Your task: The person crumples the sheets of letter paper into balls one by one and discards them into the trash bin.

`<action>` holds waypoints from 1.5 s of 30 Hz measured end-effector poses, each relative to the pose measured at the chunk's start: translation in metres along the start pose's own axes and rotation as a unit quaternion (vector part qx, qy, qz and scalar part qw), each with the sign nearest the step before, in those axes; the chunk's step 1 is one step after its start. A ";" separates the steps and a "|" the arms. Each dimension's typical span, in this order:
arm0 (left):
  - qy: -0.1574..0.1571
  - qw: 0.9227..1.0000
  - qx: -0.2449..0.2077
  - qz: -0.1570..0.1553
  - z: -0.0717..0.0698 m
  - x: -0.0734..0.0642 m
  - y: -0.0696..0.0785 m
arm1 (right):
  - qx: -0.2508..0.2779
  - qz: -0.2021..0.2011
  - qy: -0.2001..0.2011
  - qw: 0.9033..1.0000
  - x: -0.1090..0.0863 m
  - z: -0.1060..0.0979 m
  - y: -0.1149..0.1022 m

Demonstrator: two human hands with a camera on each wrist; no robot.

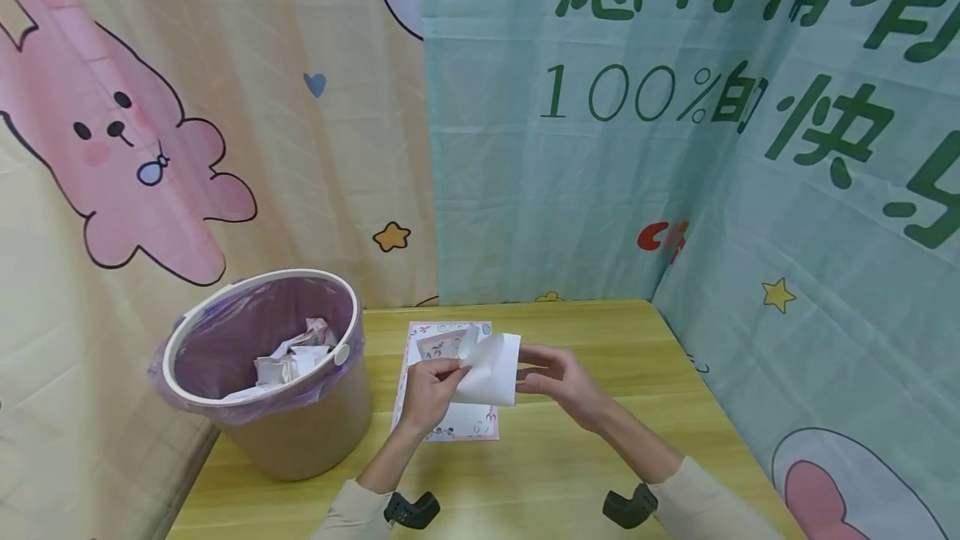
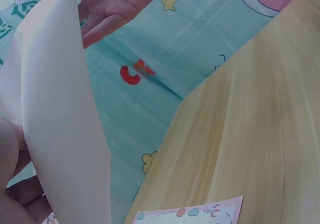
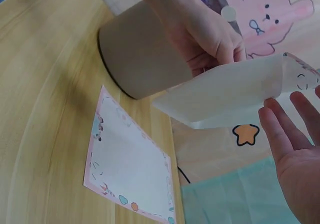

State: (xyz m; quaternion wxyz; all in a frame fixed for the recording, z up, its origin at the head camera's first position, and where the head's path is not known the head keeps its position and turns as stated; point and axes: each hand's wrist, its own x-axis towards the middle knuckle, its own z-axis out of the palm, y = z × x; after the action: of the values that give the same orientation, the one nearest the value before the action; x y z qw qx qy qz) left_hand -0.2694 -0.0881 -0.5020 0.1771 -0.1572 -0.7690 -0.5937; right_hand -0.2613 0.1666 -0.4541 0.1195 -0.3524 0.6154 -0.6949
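Observation:
A folded sheet of paper [image 1: 491, 373], its white back outward, is held up over the table. My left hand [image 1: 430, 394] pinches its left edge between thumb and fingers. At the opposite edge, my right hand [image 1: 564, 382] has its fingers extended, with fingertips at or close to the paper; in the right wrist view that hand [image 3: 295, 149] looks spread and grips nothing. Beneath lies a sheet of printed paper [image 3: 130, 159] with a pink border and small cartoon drawings, flat on the table. The held paper partly hides it in the head view.
A beige bin [image 1: 307, 432] with a purple liner [image 1: 225, 340] stands on the table's left, crumpled paper [image 1: 296, 357] inside. The wooden table [image 1: 600, 457] ends at the back against printed curtains [image 1: 540, 190]. Another curtain hangs along the right.

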 end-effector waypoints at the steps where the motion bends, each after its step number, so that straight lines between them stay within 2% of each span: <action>1: 0.004 1.000 0.002 0.002 -0.001 0.000 0.000 | -0.008 0.002 0.004 1.000 -0.001 0.000 -0.001; 7: 0.026 1.000 0.013 0.007 -0.001 -0.001 0.002 | -0.021 0.014 0.025 0.999 -0.007 0.004 -0.010; 11: 0.039 0.999 0.030 0.013 0.002 -0.003 0.006 | -0.041 0.024 0.064 0.997 -0.009 0.011 -0.010; 15: 0.052 0.997 0.050 0.024 0.005 -0.004 0.010 | -0.096 0.019 0.113 0.989 -0.006 0.021 -0.005; 19: 0.050 0.997 0.051 0.033 0.008 -0.004 0.011 | -0.146 0.010 0.141 0.979 -0.002 0.028 0.001; 24: 0.023 0.999 0.017 0.022 0.006 -0.004 0.011 | -0.148 0.042 0.154 0.976 0.001 0.026 0.004; 26: 0.009 1.000 -0.001 0.004 0.004 -0.004 0.011 | -0.147 0.051 0.151 0.976 0.002 0.022 0.005; 32: -0.022 0.998 -0.040 -0.050 0.001 -0.005 0.015 | -0.154 0.038 0.155 0.975 0.005 0.012 0.008; 38: -0.064 0.989 -0.097 -0.089 -0.004 -0.006 0.015 | -0.130 0.051 0.179 0.974 0.007 0.005 0.013; 45: -0.110 0.977 -0.157 -0.089 -0.013 -0.005 0.011 | -0.103 0.069 0.168 0.978 0.012 -0.001 0.014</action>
State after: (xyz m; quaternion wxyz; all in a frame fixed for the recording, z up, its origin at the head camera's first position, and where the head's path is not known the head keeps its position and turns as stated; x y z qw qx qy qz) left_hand -0.2591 -0.0978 -0.4920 0.0108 -0.1781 -0.6921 -0.6994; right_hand -0.2740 0.1570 -0.4635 0.0254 -0.1976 0.7176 -0.6673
